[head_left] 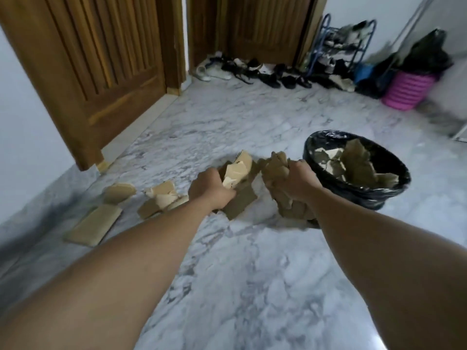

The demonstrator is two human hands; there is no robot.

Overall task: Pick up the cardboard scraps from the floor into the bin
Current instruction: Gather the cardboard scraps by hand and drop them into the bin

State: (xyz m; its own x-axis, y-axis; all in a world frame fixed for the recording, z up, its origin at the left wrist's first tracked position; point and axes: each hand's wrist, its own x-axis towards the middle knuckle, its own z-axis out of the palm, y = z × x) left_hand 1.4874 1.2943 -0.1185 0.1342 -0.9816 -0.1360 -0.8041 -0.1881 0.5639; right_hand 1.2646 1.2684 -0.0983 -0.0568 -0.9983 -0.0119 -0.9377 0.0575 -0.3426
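Cardboard scraps point(161, 199) sat in 3 places around the bin point(364, 195): some already inside it, 2 bundles held just beside its rim, and several pieces well away from it on the floor point(252, 274). From my remote seat I judged spillage the main risk. Both bundles were ragged and loosely stacked, so a piece could slip out short of the rim, and the tall scraps standing in the bin might tip new ones back out. The left hand point(212, 188) was clenched round a folded bundle point(237, 173). The right hand point(298, 181), nearer the bin, gripped a crumpled bundle point(275, 165), fingers curled tight.
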